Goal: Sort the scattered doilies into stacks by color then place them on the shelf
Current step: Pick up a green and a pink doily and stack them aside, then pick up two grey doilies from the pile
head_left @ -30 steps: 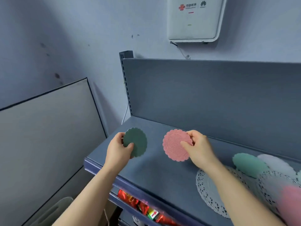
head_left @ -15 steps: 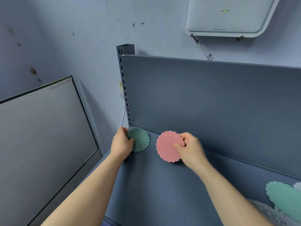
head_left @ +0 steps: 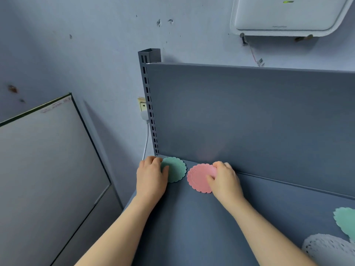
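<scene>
A green scalloped doily lies flat in the back left corner of the grey-blue shelf, with my left hand resting on its left edge, thumb on top. Just to its right a pink scalloped doily lies near the back panel. My right hand holds its right side, fingers over the top edge and thumb pressed on its face. Another green doily and a white lace doily lie at the shelf's right edge of view.
The shelf's upright back panel rises just behind both doilies, with a slotted post at its left end. A grey board leans left of the shelf. A white box hangs on the wall above.
Both hands have carried the green and pink doilies forward and down from mid-air to the shelf's back left corner, where they now lie almost flat.
</scene>
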